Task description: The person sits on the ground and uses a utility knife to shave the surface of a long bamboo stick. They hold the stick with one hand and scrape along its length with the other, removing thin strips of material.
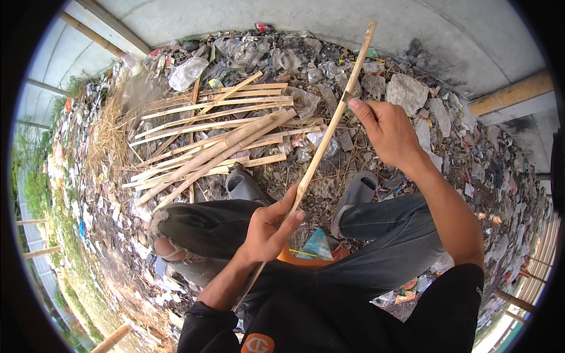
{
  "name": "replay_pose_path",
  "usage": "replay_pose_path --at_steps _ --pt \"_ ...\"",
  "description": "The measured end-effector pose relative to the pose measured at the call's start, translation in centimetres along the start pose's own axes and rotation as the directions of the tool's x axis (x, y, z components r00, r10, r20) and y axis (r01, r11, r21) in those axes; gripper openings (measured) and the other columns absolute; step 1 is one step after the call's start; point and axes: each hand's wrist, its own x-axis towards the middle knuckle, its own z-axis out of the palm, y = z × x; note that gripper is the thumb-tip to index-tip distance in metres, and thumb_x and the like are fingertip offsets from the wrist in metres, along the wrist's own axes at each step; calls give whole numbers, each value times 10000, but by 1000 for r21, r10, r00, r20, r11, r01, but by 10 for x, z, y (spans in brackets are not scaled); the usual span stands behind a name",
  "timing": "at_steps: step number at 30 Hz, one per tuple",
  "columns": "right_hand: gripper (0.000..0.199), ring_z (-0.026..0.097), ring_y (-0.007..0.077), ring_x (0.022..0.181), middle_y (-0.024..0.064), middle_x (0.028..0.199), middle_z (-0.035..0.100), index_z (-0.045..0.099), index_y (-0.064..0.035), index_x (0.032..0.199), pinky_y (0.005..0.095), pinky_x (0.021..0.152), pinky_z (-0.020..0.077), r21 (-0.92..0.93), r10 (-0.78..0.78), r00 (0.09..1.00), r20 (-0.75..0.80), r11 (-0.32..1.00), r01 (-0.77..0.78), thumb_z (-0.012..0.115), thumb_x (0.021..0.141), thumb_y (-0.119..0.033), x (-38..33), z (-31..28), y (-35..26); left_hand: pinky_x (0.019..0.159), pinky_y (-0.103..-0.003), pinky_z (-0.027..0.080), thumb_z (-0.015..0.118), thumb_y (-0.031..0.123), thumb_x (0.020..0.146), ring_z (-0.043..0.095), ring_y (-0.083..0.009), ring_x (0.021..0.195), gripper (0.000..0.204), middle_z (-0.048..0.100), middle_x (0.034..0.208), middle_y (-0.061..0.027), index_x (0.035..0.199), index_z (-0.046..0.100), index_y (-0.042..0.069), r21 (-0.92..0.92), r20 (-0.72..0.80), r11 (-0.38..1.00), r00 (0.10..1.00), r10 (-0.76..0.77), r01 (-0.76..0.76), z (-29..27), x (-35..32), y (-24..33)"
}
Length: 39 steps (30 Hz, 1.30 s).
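Note:
A long, pale bamboo strip (329, 132) slants from my lap up toward the wall, its lower end passing under my left forearm. My left hand (269, 230) is closed around its lower part, above my thighs. Farther up, my right hand (393, 132) is closed, with the thumb stretched along the strip's right side. Beside that thumb a small dark knife blade (347, 96) rests against the strip. The knife's handle is hidden in my right fist.
Several split bamboo strips (212, 125) lie piled on the littered ground at the left front. My grey slippers (246, 186) stand between pile and lap. A large stone (407, 93) sits near the concrete wall (329, 22). Something orange (312, 257) shows between my legs.

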Motion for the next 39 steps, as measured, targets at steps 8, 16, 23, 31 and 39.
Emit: replay_pose_path --at_steps 8,16,23,31,39 --pt "680 581 376 521 173 545 542 649 4 745 480 542 437 56 -109 994 -16 992 110 462 1110 -537 -27 26 -1 807 -198 458 647 92 1063 528 -24 909 575 650 1032 21 1561 427 -94 42 23 999 1000 18 -18 -2 -1 -7" --pt "636 571 390 520 189 559 563 695 -4 793 487 541 439 80 -114 991 -66 990 119 467 1117 -502 -1 7 0 791 -186 451 646 74 1059 519 -14 906 580 650 1077 27 1559 415 -109 -21 -8 999 1000 31 -31 4 6 5" --pt "624 614 436 557 199 569 592 691 -18 789 510 530 453 87 -66 998 -22 994 67 475 1109 -509 -6 8 -5 787 -191 459 660 59 1043 535 -19 898 555 667 1026 14 1537 462 -98 50 -21 999 1000 20 -18 -5 1 -3" --pt "646 590 380 480 158 518 549 667 -21 757 476 489 439 3 -250 967 56 968 250 468 1111 -523 -42 39 -24 874 -196 463 664 44 1039 571 -44 1002 560 701 1153 -38 1533 454 -116 -75 -41 996 998 44 -47 -5 4 1" --pt "610 639 444 585 205 584 595 670 -19 778 499 522 468 214 -169 982 89 966 147 503 1097 -512 -51 57 -27 901 -203 464 650 26 1044 565 -48 1060 562 675 1232 -38 1543 435 -119 -84 -33 996 999 18 -21 -6 4 5"
